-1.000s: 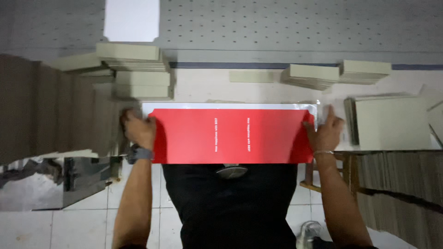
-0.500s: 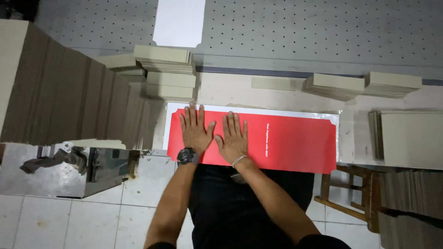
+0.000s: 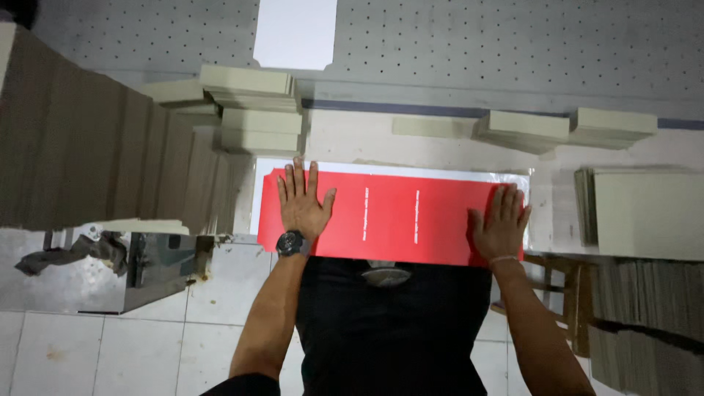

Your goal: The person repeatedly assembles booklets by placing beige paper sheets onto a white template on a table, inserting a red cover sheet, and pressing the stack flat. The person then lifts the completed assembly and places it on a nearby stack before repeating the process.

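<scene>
The red sheet (image 3: 392, 215) lies flat on the pale worktable (image 3: 352, 139) right in front of my body, long side running left to right, with a white sheet's edge (image 3: 396, 169) showing along its far side. Two thin lines of white print run across its middle. My left hand (image 3: 301, 204) presses palm-down near the left end, fingers spread wide and pointing away from me, a dark watch (image 3: 292, 243) on the wrist. My right hand (image 3: 500, 226) lies open and flat on the right end, fingers closer together, a thin band (image 3: 503, 259) at the wrist. Neither hand grips anything. To press it well, I judge I should keep both palms flat and the pressure even, so the red sheet stays square on the white one beneath and does not creep or buckle. Stacks of pale grey board (image 3: 253, 110) sit beyond my left hand, more stacks (image 3: 565, 126) at the far right, and a tall brown pile (image 3: 95, 147) stands at my left.
</scene>
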